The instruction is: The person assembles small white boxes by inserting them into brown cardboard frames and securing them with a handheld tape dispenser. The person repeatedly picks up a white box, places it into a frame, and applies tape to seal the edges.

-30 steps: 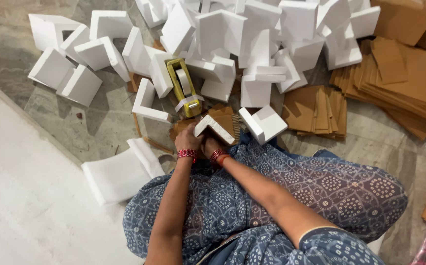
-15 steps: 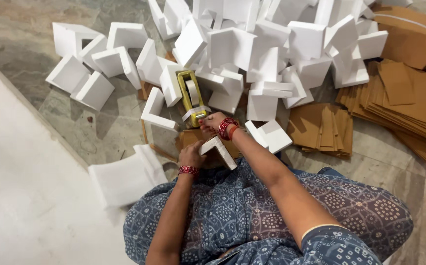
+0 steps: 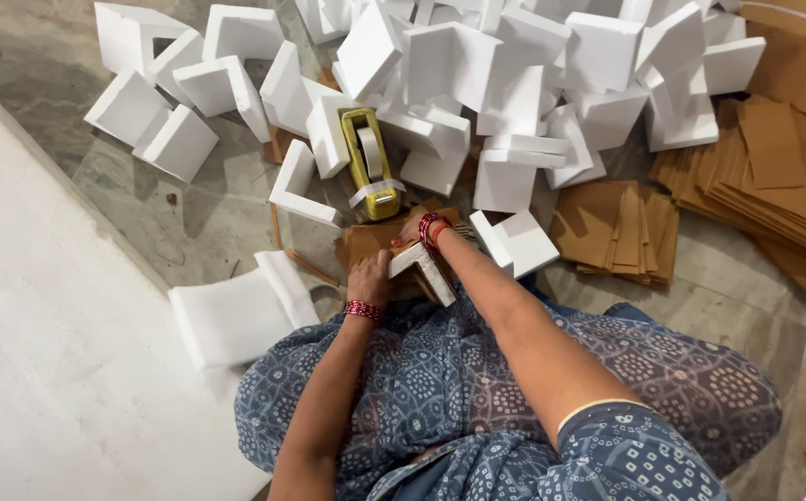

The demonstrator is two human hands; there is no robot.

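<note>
I sit on the floor with a white foam corner piece [image 3: 424, 269] in front of my knees, resting on a brown cardboard piece [image 3: 371, 243]. My left hand [image 3: 371, 278] grips the foam piece and cardboard from the left side. My right hand [image 3: 414, 226] reaches forward over the cardboard, right at the base of a yellow tape dispenser [image 3: 368, 165]. Its fingers are hidden behind the wrist and its red bangles, so what they hold cannot be told.
A big heap of white foam corner pieces [image 3: 477, 74] fills the floor ahead. Stacks of flat brown cardboard [image 3: 774, 176] lie to the right, a smaller stack [image 3: 621, 227] nearer. A foam slab [image 3: 236, 315] lies at my left. Pale raised surface [image 3: 41, 371] on the left.
My right hand has moved forward from the foam piece towards the tape dispenser. My left hand stays on the foam piece and cardboard. The view has shifted slightly.
</note>
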